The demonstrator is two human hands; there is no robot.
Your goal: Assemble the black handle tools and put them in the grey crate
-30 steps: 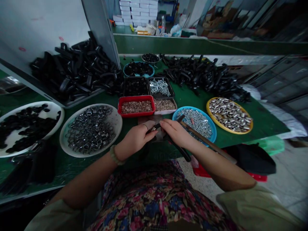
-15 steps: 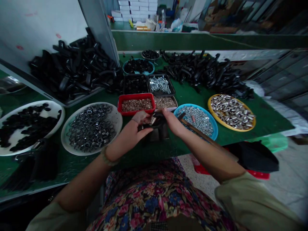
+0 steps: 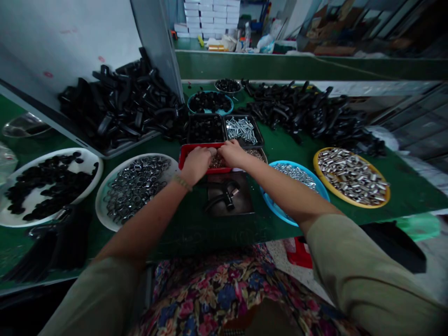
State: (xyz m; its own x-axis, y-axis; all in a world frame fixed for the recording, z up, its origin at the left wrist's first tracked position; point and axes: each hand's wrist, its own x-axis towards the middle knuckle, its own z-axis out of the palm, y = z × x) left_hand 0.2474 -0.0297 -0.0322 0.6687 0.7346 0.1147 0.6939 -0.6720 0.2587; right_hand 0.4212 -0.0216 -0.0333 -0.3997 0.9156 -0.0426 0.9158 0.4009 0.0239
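Observation:
Both of my hands reach into the red tray [image 3: 182, 156] of small copper-coloured pins [image 3: 217, 161]. My left hand [image 3: 198, 163] is at its left-middle, fingers bent down and pressed together among the pins. My right hand [image 3: 233, 153] is over the right end, fingertips pinched; what either hand holds is too small or hidden. Below the tray, a black curved plastic part [image 3: 224, 196] with a small metal spring lies on a square metal plate [image 3: 245, 205]. Neither hand touches it.
Around me stand a white tray of metal rings [image 3: 140, 186], a blue tray of small silver parts [image 3: 324, 189], a yellow tray of metal cylinders [image 3: 387, 196] and a black tray of screws [image 3: 241, 128]. Heaps of black parts [image 3: 301, 107] lie behind. A black-bristled bundle [image 3: 66, 242] is front left.
My hands have let go of the black part, which now lies on the metal plate, and moved forward into the red tray. The hammer seen by my right arm is out of sight now.

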